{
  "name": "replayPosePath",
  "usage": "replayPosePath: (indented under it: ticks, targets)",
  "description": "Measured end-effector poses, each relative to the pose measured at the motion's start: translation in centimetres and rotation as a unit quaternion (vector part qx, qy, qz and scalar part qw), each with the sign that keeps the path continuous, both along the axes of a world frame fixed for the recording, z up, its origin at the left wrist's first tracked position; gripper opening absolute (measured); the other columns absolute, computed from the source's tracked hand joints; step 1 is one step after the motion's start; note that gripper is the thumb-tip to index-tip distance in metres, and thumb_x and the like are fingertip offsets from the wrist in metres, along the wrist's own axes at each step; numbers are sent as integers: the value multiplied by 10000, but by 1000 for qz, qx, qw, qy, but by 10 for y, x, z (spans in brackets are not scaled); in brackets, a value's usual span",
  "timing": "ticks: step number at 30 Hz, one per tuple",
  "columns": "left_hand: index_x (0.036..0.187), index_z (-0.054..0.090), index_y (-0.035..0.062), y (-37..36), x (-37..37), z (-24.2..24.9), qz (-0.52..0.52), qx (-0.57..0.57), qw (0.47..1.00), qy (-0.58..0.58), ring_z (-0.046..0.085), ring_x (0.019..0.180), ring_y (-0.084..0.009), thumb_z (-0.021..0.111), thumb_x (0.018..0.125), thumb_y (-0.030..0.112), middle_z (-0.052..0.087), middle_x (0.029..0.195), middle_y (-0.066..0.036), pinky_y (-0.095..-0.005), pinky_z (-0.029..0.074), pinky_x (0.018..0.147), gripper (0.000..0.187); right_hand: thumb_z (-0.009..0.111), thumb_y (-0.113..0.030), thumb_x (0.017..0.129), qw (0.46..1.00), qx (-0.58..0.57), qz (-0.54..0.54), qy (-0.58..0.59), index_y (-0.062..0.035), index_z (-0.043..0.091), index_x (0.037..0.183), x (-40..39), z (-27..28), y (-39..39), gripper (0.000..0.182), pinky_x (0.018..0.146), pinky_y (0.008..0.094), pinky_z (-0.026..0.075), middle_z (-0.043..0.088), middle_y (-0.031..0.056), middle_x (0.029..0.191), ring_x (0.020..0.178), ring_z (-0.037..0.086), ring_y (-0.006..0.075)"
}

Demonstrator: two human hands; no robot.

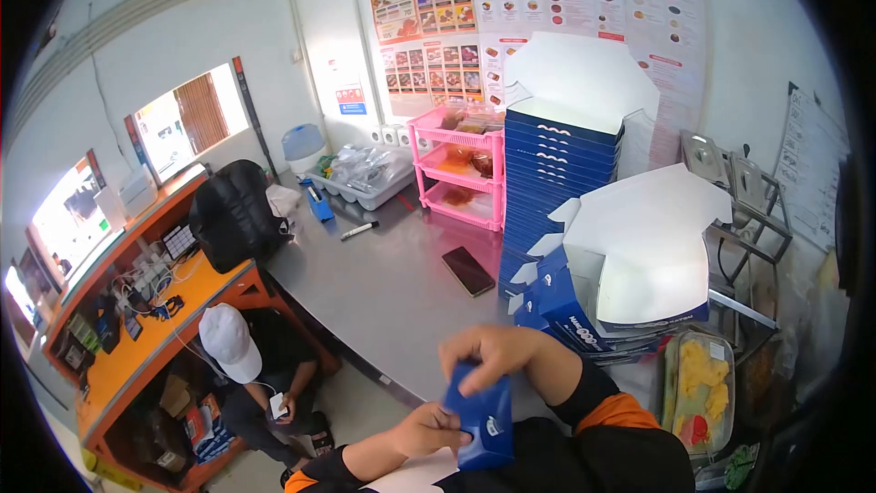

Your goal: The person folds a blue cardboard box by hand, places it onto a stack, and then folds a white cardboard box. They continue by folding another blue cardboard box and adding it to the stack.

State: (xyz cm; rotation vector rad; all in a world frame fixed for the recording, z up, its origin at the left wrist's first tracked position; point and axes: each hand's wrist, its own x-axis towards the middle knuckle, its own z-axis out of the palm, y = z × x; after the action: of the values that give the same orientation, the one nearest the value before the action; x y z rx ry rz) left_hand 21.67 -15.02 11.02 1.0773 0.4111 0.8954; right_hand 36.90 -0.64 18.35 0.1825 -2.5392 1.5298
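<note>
Close to my body I hold a small dark blue cardboard box with a white logo on its face. My left hand grips its left side, thumb across the front. From above, my right hand closes on the upper end, fingers bent over the edge. Just to the right of that hand stand open blue boxes with white insides. Behind them rises a tall stack of nested blue boxes, the top one with its white lid up.
On the steel table lie a phone and a marker. A pink rack and a grey bin stand further back. At right is a tub with yellow contents. A person in a white cap sits lower left.
</note>
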Motion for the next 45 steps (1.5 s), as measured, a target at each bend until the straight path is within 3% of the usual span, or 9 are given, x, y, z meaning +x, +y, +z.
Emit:
replayPosePath:
  ticks: [8, 11, 14, 16, 18, 21, 26, 30, 45]
  targets:
    - [1156, 460, -70, 25, -11, -18, -150, -56, 983, -87, 558, 983, -215, 518, 833, 12, 576, 1075, -144, -350, 404, 888, 338, 672, -121, 716, 992, -52, 81, -82, -16, 613, 956, 4, 9, -1, 268, 750, 267, 408, 599, 67, 884, 820, 547, 160]
    - [1243, 371, -55, 45, -58, -27, -164, -116, 969, -146, 491, 1077, -305, 416, 830, 564, 466, 1225, -187, -374, 401, 900, 746, 637, -74, 716, 957, -244, -134, 79, -39, 604, 964, 17, -3, 23, 253, 705, 268, 466, 606, 65, 863, 791, 585, 168]
    - [1237, 330, -80, 36, -96, -59, 192, 123, 934, -275, 500, 1055, -289, 381, 838, 582, 494, 1168, -178, -394, 435, 848, 775, 594, -66, 746, 788, -514, -213, 263, -49, 569, 1018, 3, -17, 43, 274, 691, 286, 491, 593, 66, 860, 753, 597, 183]
    - [1231, 409, -1, 39, -86, -19, 569, 75, 772, -274, 444, 1098, -311, 448, 814, 573, 485, 1197, -149, -383, 337, 969, 711, 532, -83, 804, 656, -629, -296, 294, -47, 520, 1081, -22, -24, 48, 280, 703, 339, 503, 596, 90, 914, 800, 603, 205]
    - [1143, 470, -26, 7, -57, 33, 468, 112, 848, -222, 488, 1007, -252, 506, 827, 439, 522, 1107, -126, -355, 365, 917, 563, 495, -126, 841, 631, -646, -316, 292, -43, 496, 1120, -48, -65, 66, 291, 693, 337, 497, 589, 90, 926, 828, 591, 200]
    - [990, 555, -65, -5, -77, 25, 614, 234, 746, 104, 542, 863, -173, 589, 815, 188, 572, 936, -95, -290, 403, 820, 310, 443, -216, 888, 667, -580, -417, 212, -69, 436, 1194, -61, -69, 50, 340, 766, 326, 478, 563, 86, 1060, 909, 575, 213]
    - [1053, 491, -65, -1, -75, 38, 641, 149, 751, -58, 581, 828, -207, 535, 827, 120, 580, 941, -134, -311, 463, 772, 295, 510, -234, 844, 806, 137, -451, 358, -125, 339, 1302, -57, -69, -15, 501, 981, 415, 275, 403, 117, 1268, 1173, 382, 273]
    - [1087, 469, -37, 4, -69, 34, 564, 65, 806, -166, 579, 879, -217, 514, 834, 103, 572, 978, -128, -329, 464, 793, 293, 608, -235, 744, 749, 483, -285, 352, -188, 426, 1259, -65, -69, -47, 548, 1049, 486, 134, 347, 136, 1334, 1280, 251, 320]
    - [1159, 458, 68, 17, -31, 12, 428, 101, 869, -224, 554, 998, -227, 496, 887, 223, 557, 1088, -78, -364, 467, 846, 316, 582, -314, 792, 832, 279, -334, 343, -124, 534, 1168, -55, -48, -56, 424, 908, 421, 368, 419, 191, 1224, 1067, 441, 365]
